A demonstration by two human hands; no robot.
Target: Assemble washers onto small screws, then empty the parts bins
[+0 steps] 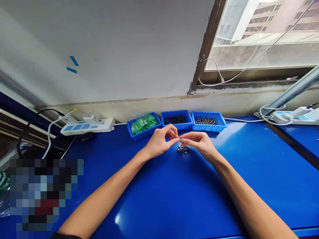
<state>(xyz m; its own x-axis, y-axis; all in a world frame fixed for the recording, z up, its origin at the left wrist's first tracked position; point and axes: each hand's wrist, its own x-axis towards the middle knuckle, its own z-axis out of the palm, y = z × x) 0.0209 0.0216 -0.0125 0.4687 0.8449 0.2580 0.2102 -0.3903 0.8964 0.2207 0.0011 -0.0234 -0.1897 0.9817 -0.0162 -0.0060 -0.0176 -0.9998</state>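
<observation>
Our left hand (159, 141) and right hand (202, 143) pinch a small part (180, 139) near metal pieces (182, 150); the next move calls for steady fingertips.

I can't make out any whole word, brand or number from here. White lettering stands on a green item (4, 182) at the left edge, but it is tilted, cut off and too small for me to read. The white power strip (88, 126) on the left of the worktop (161, 199) has blue panels around its sockets, with faint marks too fine to tell. The power strip at the right (282, 117) has blue panels too, nothing legible on them.
</observation>
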